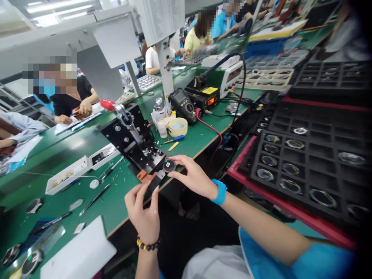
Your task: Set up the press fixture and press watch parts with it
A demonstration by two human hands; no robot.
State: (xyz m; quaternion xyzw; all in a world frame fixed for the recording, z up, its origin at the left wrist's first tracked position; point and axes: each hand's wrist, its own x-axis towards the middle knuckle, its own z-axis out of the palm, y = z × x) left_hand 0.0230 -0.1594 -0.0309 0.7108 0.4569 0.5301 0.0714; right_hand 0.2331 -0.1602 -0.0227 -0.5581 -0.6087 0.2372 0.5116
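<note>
My right hand [195, 177] pinches the edge of a round black watch part [169, 165], which has a small white label and a green spot. My left hand [143, 212] has its thumb and fingers around a dark strip-like piece [157, 181] just below the disc; its exact kind is unclear. Beside the left fingertips is an orange block [142, 176] at the foot of the fixture. Directly behind both hands stands a black toggle clamp fixture [133, 139] with a red-tipped lever [107, 104], which is raised.
Black foam trays [308, 155] with round watch parts stand at the right. On the green bench [116, 197] are tweezers [95, 199], a white parts box [68, 176], a blue-handled screwdriver [176, 140], a multimeter [182, 104] and a white sheet [80, 252]. Other people sit across the bench.
</note>
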